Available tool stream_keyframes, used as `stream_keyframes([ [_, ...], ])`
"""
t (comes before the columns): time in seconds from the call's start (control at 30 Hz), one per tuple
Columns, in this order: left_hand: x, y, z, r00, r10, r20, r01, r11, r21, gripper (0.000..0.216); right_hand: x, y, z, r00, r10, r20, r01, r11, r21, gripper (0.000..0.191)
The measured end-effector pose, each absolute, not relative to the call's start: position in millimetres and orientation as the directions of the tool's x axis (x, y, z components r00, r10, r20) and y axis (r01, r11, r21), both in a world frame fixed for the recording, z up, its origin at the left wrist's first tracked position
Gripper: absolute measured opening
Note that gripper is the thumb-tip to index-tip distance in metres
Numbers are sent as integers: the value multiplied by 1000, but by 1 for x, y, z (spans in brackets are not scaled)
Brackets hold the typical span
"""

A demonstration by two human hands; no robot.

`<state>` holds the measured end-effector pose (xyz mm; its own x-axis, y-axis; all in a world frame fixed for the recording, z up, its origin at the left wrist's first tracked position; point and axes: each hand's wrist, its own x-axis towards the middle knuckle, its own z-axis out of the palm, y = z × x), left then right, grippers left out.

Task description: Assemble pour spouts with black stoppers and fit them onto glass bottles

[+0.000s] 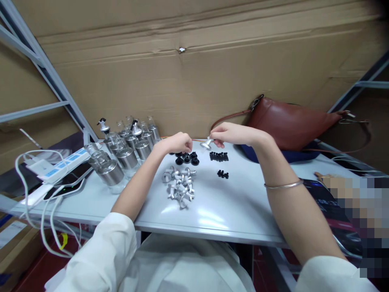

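Note:
Between the thumb and fingers of my right hand is a silver pourer top, its wide end hanging down to the left. My left hand is closed just above a group of round black caps; whatever its fingers hold, if anything, is hidden. Nearer to me lies a loose heap of silver pourer tops. Below my right hand, small black levers lie in a row, with a few little black stoppers in front of them.
Glass bottles with steel sleeves crowd the left of the white table; two carry pourer tops. A power strip and white cables lie farther left. A brown leather bag rests at the back right, against the cardboard wall. A phone lies at right.

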<state>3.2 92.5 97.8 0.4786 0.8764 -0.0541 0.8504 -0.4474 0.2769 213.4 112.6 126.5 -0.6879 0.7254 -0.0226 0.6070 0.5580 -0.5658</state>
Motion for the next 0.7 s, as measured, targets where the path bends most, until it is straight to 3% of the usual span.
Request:
stream_keyframes([
  [0.13,3,104,79,412,906,-94,901,-391,186,14,215,116,126,-628,778,4,646,525,-554,35],
  [0.37,3,107,72,415,902,-119,905,-396,153,17,219,124,122,-696,717,-17,532,500,-683,30],
  [0.57,4,107,71,404,907,-116,912,-390,123,17,223,127,122,-728,683,-59,581,568,-583,22],
  [0.7,4,110,68,380,918,-116,923,-369,106,20,223,127,121,-711,701,-56,588,550,-594,20],
])
